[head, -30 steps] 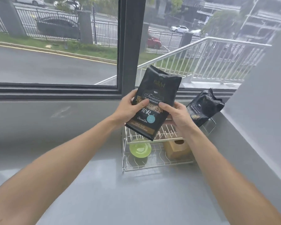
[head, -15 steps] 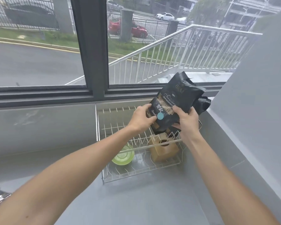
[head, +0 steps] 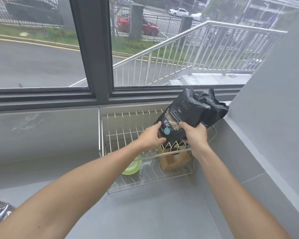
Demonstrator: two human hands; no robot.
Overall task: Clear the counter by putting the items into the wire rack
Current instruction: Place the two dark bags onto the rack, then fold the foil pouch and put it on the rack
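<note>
Both hands, left hand (head: 151, 136) and right hand (head: 195, 135), pinch the coffee bag (head: 181, 121) by its lower end, long axis tilting up-right away from them, over the wire rack (head: 110, 131) top tier beside a second bag (head: 212, 107).

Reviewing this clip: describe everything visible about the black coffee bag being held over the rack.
The black coffee bag looks like matte foil, with gold lettering, a patterned gold band and a round blue sticker. It stands tilted, its crumpled top leaning right against a second black bag. Its lower end sits at the upper tier of the wire rack. The left hand and right hand grip its lower corners.
</note>
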